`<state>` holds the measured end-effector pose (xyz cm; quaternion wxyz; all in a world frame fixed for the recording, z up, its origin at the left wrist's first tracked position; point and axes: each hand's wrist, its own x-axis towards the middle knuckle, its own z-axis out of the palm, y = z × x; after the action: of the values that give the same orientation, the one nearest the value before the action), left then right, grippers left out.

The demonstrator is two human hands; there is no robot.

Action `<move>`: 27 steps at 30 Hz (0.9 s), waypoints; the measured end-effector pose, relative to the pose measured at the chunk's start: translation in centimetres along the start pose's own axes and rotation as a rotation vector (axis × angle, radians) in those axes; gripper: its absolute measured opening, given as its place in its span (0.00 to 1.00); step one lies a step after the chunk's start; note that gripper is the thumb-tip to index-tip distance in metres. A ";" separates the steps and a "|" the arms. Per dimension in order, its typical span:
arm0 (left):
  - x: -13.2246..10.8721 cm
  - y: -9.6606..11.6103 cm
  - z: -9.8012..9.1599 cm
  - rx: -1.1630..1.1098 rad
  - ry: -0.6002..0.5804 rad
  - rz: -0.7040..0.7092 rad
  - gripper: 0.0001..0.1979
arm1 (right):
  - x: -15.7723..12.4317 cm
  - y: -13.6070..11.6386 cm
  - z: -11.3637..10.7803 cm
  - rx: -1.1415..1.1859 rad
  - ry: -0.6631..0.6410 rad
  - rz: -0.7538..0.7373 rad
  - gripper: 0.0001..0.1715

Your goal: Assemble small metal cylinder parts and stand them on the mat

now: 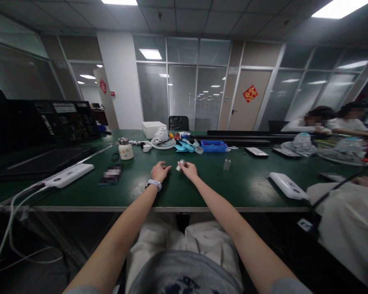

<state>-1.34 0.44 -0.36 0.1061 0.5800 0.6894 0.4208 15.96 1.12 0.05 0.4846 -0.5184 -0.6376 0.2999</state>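
Green tbl (208, 196): R hand (189, 170) w/ metal pc (179, 166) in grip, axis unclear; L hand (160, 172) empty; cyl (227, 164) upright

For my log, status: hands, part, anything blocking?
Right hand pinching silvery part. Left hand open beside it. Similar part stands well right, seemingly unobstructive.

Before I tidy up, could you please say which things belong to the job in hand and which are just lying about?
In use: silvery piece in right hand; possibly silvery cylinder, blue blades.
Probably lying about: flask, white cabled device.
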 end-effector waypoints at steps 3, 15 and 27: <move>0.3 -0.2 0.2 -0.008 0.075 -0.011 0.19 | 1.0 0.1 -0.7 0.323 0.018 0.216 0.20; 0.5 -0.1 0.2 -0.008 0.119 -0.046 0.18 | -0.4 0.1 -6.1 -0.283 0.385 -0.226 0.27; 0.3 0.4 0.1 -0.008 0.107 -0.067 0.19 | 0.6 6.8 -21.0 -0.503 1.007 0.208 0.24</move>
<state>-1.07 0.73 -0.11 0.0854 0.5330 0.7115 0.4499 37.98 1.10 1.55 0.5583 -0.7566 -0.3255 -0.0993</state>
